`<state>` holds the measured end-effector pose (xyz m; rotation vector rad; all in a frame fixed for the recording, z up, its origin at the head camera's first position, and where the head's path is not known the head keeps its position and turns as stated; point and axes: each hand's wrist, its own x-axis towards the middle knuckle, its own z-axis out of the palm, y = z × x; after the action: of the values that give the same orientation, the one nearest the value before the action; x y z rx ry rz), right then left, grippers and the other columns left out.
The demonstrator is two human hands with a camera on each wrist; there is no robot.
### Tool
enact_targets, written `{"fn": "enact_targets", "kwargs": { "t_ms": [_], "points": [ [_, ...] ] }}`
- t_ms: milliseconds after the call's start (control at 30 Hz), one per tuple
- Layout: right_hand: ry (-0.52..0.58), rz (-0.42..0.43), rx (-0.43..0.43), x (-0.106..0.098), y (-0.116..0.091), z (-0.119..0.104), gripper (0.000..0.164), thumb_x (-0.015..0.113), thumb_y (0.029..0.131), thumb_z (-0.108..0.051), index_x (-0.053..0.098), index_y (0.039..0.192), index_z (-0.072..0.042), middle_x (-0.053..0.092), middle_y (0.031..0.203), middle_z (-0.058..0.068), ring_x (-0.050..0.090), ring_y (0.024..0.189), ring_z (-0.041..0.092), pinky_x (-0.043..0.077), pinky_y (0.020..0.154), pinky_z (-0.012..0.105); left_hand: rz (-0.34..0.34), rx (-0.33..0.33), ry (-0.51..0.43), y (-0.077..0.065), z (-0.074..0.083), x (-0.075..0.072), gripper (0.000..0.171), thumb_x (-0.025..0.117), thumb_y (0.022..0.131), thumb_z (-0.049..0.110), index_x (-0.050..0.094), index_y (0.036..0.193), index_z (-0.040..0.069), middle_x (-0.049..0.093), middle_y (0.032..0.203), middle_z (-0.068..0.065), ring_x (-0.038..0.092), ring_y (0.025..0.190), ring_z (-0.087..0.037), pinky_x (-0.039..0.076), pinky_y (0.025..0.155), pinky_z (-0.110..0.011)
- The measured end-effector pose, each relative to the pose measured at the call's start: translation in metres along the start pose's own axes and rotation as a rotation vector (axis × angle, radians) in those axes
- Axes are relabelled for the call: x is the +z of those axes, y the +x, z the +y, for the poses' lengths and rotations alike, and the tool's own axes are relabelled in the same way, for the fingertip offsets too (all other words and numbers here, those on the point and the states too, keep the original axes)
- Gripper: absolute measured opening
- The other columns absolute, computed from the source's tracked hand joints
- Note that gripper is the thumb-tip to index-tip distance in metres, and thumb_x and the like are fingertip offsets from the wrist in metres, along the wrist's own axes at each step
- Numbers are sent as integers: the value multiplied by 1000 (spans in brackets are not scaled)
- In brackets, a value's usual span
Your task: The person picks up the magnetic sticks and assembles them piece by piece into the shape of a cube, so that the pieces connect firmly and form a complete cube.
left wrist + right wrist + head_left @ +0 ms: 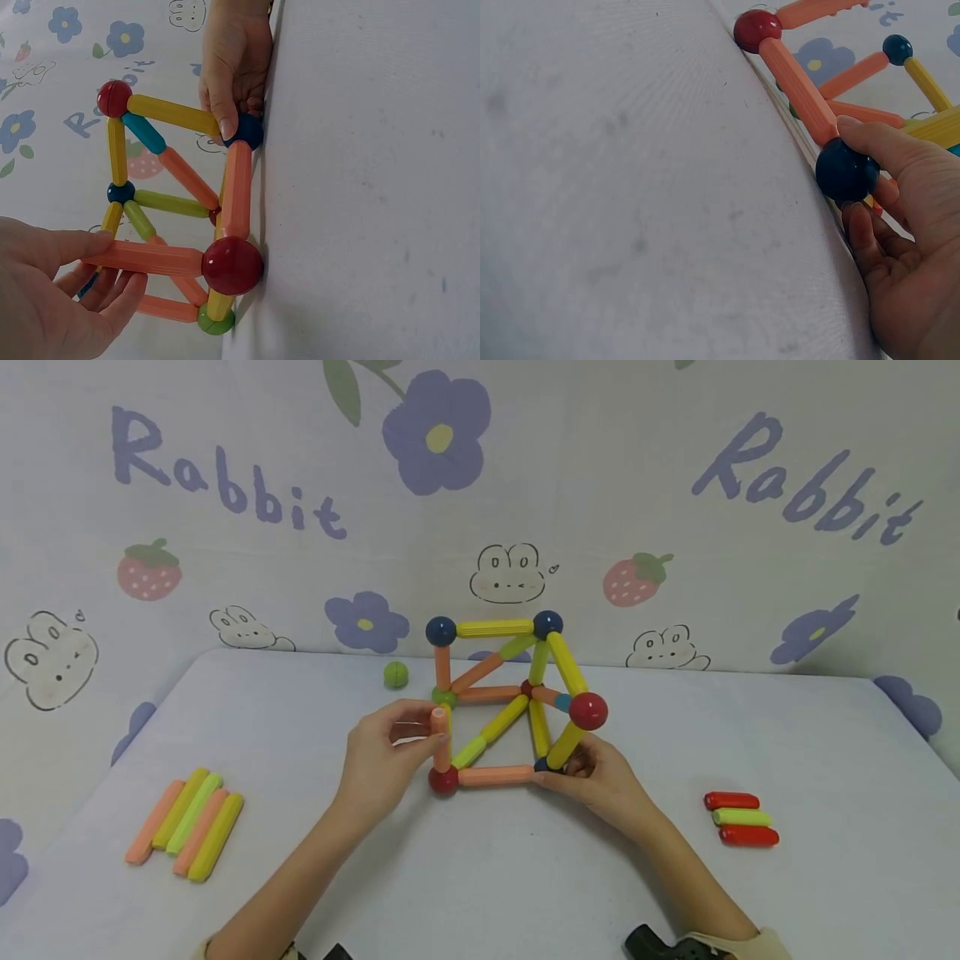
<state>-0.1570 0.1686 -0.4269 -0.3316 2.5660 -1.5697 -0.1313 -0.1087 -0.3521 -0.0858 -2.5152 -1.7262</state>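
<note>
A frame of magnetic sticks and balls stands mid-table. My left hand (378,760) pinches an upright orange stick (154,257) between thumb and fingers. Its lower end meets the red ball (443,781) at the frame's front left corner; its upper end carries no ball. At the front right corner, my right hand (919,217) holds a dark blue ball (847,171) between thumb and fingers. An orange stick (495,775) joins these two corners. Higher on the right sits another red ball (588,711), and two blue balls with a yellow stick (495,628) top the back.
A loose green ball (395,674) lies behind the frame, to its left. Several orange, yellow and green sticks (198,827) lie side by side at the left. Two red sticks (748,836) and a short green stick (741,817) lie at the right. A printed cloth hangs behind.
</note>
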Motion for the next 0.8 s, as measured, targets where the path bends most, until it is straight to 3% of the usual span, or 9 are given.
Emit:
{"fn": "enact_targets", "kwargs": {
  "t_ms": [200, 433, 600, 800],
  "points": [
    [-2, 2, 2, 0, 0, 0, 38, 83, 90, -18, 61, 116, 1, 56, 88, 7, 53, 83, 21, 45, 67, 23, -18, 1, -2, 11, 3, -11, 31, 75, 99, 12, 72, 129, 3, 73, 125, -13, 71, 116, -29, 58, 103, -42],
    [-5, 2, 17, -1, -1, 0, 39, 83, 91, -19, 61, 116, 1, 56, 88, 7, 53, 84, 21, 45, 68, 23, 75, -50, -3, 40, 4, -28, 33, 67, 105, 16, 69, 135, 3, 71, 131, -16, 71, 116, -31, 57, 104, -36],
    [3, 1, 24, -1, -1, 0, 38, 83, 91, -19, 61, 116, 0, 56, 89, 7, 52, 85, 22, 45, 69, 24, 158, -26, 107, 70, -16, -29, 33, 66, 104, 10, 68, 135, -2, 69, 135, -21, 67, 124, -35, 57, 103, -45],
    [3, 3, 26, 0, 0, 1, 39, 83, 92, -19, 61, 117, 0, 57, 90, 7, 53, 86, 22, 45, 69, 23, 127, 23, 213, 103, -44, -24, 38, 63, 102, 3, 62, 137, -11, 63, 142, -27, 59, 131, -44, 50, 112, -49]
  ]
}}
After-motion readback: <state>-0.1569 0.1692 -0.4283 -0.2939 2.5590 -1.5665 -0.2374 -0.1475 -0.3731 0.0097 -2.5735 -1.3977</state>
